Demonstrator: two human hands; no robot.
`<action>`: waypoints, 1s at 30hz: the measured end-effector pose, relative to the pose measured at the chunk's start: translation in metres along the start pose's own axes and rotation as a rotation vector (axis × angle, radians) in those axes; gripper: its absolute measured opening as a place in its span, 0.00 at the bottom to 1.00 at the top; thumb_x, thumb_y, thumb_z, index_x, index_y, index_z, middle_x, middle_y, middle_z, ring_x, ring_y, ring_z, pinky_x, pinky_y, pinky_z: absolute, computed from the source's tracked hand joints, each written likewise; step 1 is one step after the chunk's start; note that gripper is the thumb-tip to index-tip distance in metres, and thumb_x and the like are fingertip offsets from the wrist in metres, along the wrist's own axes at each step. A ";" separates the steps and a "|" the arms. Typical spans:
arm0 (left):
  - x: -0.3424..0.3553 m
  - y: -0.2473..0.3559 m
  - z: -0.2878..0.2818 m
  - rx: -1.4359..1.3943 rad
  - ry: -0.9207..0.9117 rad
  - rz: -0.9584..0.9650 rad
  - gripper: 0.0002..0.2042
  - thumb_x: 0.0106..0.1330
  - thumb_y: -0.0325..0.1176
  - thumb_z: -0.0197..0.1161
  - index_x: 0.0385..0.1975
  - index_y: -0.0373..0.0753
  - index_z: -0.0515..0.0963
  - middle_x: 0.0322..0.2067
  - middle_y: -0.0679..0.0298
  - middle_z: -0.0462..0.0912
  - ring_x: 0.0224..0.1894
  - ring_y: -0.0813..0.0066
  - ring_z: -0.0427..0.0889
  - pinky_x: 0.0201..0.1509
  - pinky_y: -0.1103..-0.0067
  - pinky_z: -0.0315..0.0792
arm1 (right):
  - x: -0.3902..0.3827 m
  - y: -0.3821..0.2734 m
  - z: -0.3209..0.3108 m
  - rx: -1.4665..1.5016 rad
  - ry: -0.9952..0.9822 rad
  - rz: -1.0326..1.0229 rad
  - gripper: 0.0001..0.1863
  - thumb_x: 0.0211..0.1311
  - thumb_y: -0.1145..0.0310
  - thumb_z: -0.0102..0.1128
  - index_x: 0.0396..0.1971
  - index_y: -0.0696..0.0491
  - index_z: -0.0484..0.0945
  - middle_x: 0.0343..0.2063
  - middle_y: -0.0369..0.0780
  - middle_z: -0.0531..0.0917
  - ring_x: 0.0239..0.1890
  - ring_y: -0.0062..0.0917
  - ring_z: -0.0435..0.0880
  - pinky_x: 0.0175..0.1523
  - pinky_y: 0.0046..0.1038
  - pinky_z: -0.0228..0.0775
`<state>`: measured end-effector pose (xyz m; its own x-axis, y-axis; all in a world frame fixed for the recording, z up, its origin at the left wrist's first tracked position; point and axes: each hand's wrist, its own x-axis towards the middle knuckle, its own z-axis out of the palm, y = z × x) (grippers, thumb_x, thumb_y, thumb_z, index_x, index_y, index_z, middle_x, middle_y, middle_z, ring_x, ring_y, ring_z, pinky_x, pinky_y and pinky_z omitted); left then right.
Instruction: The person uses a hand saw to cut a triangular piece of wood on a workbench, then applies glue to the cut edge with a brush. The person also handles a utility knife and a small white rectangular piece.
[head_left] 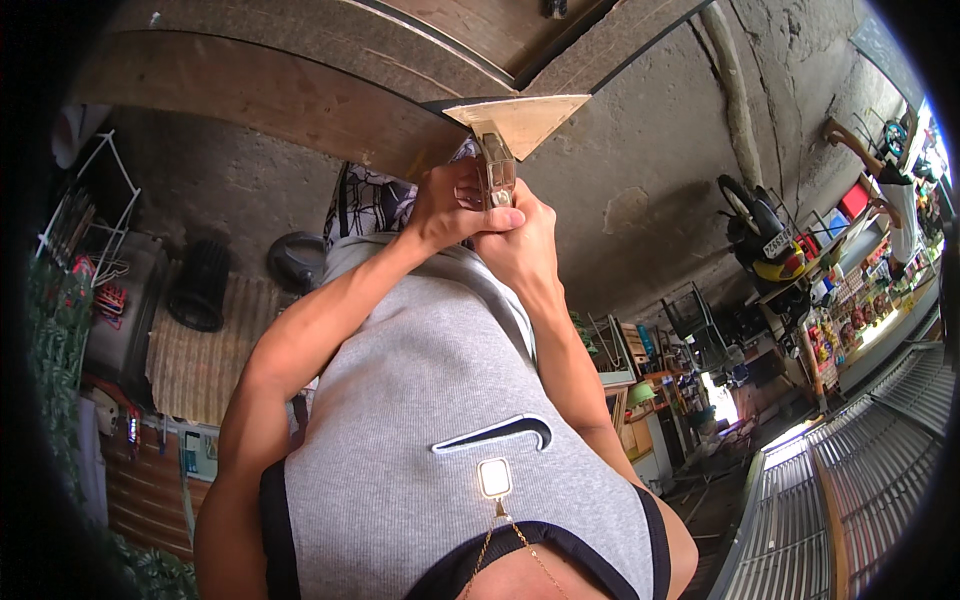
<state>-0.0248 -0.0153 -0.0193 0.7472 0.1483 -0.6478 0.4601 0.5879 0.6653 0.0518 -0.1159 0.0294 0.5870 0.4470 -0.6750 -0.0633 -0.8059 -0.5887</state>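
A: Any writing in view?
B: The motorcycle [765,240] at the right has a pale number plate [776,244] with dark characters. On the grey sleeveless top [420,370], the mark [495,436] is a curved black stroke edged in white. A squarish pendant [494,478] hangs below it, its face washed out by glare.
A: And the arms?
B: Both reach out from the body and meet in front. The left elbow bends outward; the right arm runs straighter.
A: What are the hands doing?
B: The left hand [440,208] and right hand [522,240] are closed together around a metal tool [497,172], the left thumb lying across the right hand.
A: Where does the tool point?
B: Away from the body, toward a triangular wooden piece [540,118] by the corner of a wooden frame [260,95]. I can't tell whether they touch.
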 end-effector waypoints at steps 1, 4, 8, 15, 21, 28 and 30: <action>0.000 -0.001 0.000 -0.007 0.000 -0.004 0.23 0.46 0.48 0.75 0.33 0.34 0.78 0.28 0.66 0.80 0.31 0.79 0.77 0.35 0.80 0.72 | 0.000 0.001 0.001 -0.017 0.002 0.007 0.14 0.43 0.76 0.58 0.34 0.61 0.75 0.31 0.54 0.83 0.35 0.51 0.83 0.41 0.40 0.76; 0.002 -0.003 -0.001 -0.011 -0.024 0.005 0.22 0.47 0.47 0.74 0.32 0.34 0.78 0.29 0.65 0.81 0.31 0.79 0.77 0.36 0.80 0.72 | 0.003 0.003 0.002 -0.024 0.016 -0.030 0.12 0.43 0.76 0.59 0.32 0.60 0.76 0.31 0.53 0.83 0.34 0.50 0.83 0.40 0.40 0.76; 0.002 -0.004 -0.003 -0.011 -0.056 -0.039 0.20 0.49 0.43 0.73 0.33 0.35 0.79 0.29 0.65 0.81 0.32 0.79 0.78 0.36 0.80 0.72 | 0.008 0.009 0.008 -0.066 -0.010 0.061 0.10 0.42 0.75 0.60 0.29 0.58 0.77 0.30 0.52 0.83 0.34 0.48 0.84 0.40 0.39 0.76; -0.006 -0.004 0.006 0.017 -0.022 0.063 0.24 0.46 0.44 0.75 0.38 0.35 0.78 0.33 0.66 0.81 0.36 0.78 0.78 0.40 0.80 0.73 | -0.012 -0.003 -0.008 0.000 0.050 -0.049 0.15 0.47 0.79 0.57 0.38 0.57 0.81 0.32 0.45 0.86 0.36 0.35 0.88 0.43 0.29 0.77; -0.004 -0.007 0.009 0.021 -0.025 0.022 0.27 0.45 0.47 0.76 0.40 0.35 0.77 0.32 0.66 0.81 0.35 0.79 0.79 0.40 0.80 0.73 | -0.010 -0.002 -0.010 0.056 0.019 -0.041 0.17 0.45 0.79 0.57 0.39 0.59 0.78 0.32 0.51 0.84 0.36 0.48 0.84 0.42 0.35 0.77; 0.000 -0.001 0.006 0.022 -0.032 0.010 0.21 0.46 0.48 0.74 0.32 0.37 0.80 0.27 0.66 0.80 0.32 0.79 0.78 0.36 0.80 0.72 | -0.003 0.000 -0.008 0.001 0.015 -0.014 0.13 0.43 0.78 0.58 0.34 0.59 0.78 0.30 0.52 0.84 0.34 0.49 0.84 0.41 0.37 0.77; 0.001 -0.002 0.007 0.010 -0.030 0.014 0.20 0.47 0.47 0.73 0.31 0.37 0.80 0.27 0.66 0.80 0.32 0.79 0.78 0.35 0.80 0.71 | -0.002 -0.001 -0.008 -0.019 0.019 -0.009 0.13 0.43 0.78 0.59 0.33 0.59 0.78 0.29 0.52 0.84 0.33 0.49 0.84 0.40 0.37 0.77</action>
<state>-0.0215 -0.0220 -0.0180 0.7673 0.1327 -0.6274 0.4545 0.5777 0.6780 0.0573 -0.1196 0.0351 0.6028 0.4467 -0.6612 -0.0428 -0.8094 -0.5858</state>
